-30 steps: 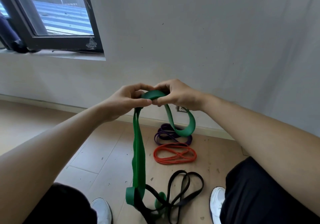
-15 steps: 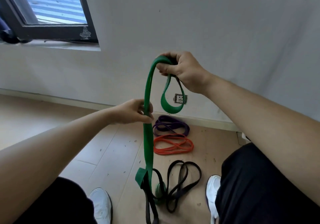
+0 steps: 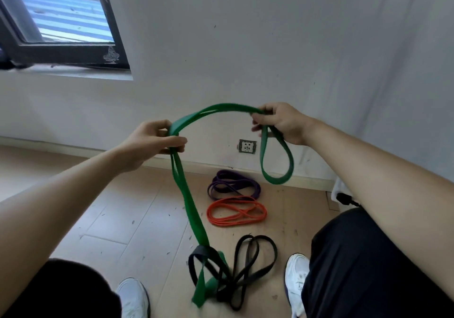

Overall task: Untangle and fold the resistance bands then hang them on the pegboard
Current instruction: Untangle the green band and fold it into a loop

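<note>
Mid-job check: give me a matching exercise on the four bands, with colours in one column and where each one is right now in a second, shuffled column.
Column A
1. green band
2. black band
3. orange band
4. purple band

Column B
a. coiled on the floor, nearest the wall
b. held up between left hand and right hand
c. by the white shoes, caught round another band's hanging end
d. coiled on the floor between two other bands

Pairs: 1-b, 2-c, 3-d, 4-a
</note>
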